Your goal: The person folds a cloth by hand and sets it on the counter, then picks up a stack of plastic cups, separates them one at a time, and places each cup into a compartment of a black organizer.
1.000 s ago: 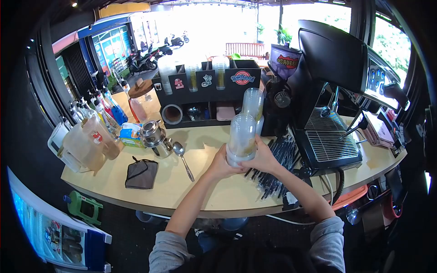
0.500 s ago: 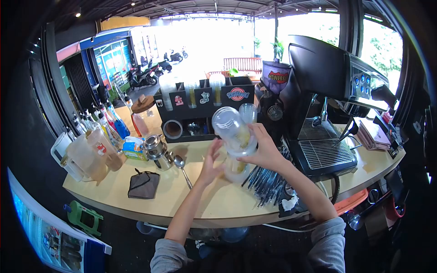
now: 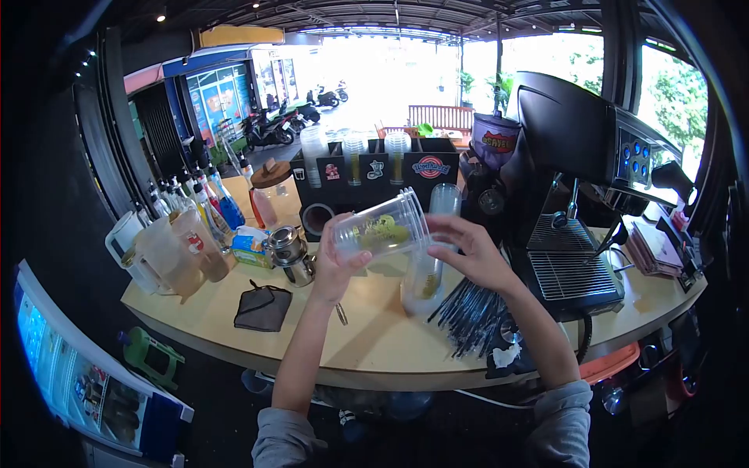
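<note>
A few clear plastic cups (image 3: 378, 228) with a yellow-green print are nested together, tilted on their side above the counter, rims toward the right. My left hand (image 3: 335, 261) is wrapped around their base end. At the rims, the fingers and thumb of my right hand (image 3: 472, 253) close on the edge of the outermost cup. Behind and below my right hand, another stack of clear cups (image 3: 425, 290) stands on the counter, partly hidden. A bundle of black straws (image 3: 472, 316) lies just below that hand.
A black organizer (image 3: 374, 168) with cup stacks stands at the back. On the right is an espresso machine (image 3: 573, 273). A metal canister (image 3: 289, 253), a dark pouch (image 3: 264, 306), plastic pitchers (image 3: 168, 265) and syrup bottles (image 3: 226, 204) occupy the left of the wooden counter (image 3: 359, 351).
The cups have turned from near upright to lying sideways. My left hand, open beside them before, now grips their base, and my right hand has shifted to the rims. The view has tilted slightly.
</note>
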{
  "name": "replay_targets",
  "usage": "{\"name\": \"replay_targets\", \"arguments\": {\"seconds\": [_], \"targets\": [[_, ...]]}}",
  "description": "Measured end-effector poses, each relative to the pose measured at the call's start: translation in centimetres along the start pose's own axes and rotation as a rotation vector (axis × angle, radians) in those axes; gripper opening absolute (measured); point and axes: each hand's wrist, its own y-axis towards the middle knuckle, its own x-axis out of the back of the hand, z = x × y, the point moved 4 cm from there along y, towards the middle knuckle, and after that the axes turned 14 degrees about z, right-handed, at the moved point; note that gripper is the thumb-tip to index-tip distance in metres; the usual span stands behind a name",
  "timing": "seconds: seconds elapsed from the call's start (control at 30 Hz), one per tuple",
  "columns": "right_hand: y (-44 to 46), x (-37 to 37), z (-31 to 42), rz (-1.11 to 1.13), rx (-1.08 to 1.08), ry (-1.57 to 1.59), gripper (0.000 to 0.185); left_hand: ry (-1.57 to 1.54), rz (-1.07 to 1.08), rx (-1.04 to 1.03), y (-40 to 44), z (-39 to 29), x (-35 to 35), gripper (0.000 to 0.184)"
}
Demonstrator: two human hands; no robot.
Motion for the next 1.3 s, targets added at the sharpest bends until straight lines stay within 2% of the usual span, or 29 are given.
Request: {"name": "replay_targets", "arguments": {"seconds": [0.07, 0.1, 0.43, 0.8, 1.13, 1.3], "targets": [[-0.1, -0.9, -0.9, 0.104, -0.037, 0.256, 0.033, 0.022, 0.001, -0.024, -0.5, 0.6, -0.2, 0.075], [-0.2, -1.1, -0.6, 0.066, -0.045, 0.251, 0.026, 0.022, -0.017, -0.019, -0.6, 0.6, -0.3, 0.076], [-0.8, -0.7, -1.0, 0.026, -0.045, 0.257, 0.023, -0.018, 0.007, -0.016, -1.0, 1.8, -0.4, 0.081], [-1.5, -0.1, -0.5, -0.011, -0.045, 0.338, 0.025, 0.073, 0.168, -0.090, -0.2, 1.4, -1.5, 0.083], [-1.8, 0.0, -0.2, -0.004, -0.037, 0.334, 0.023, -0.010, 0.148, -0.023, 0.2, 1.6, -2.0, 0.081], [-2.0, -0.2, -0.8, 0.003, -0.020, 0.311, 0.021, 0.149, 0.169, -0.071, 0.6, 1.1, -2.5, 0.085]]}}
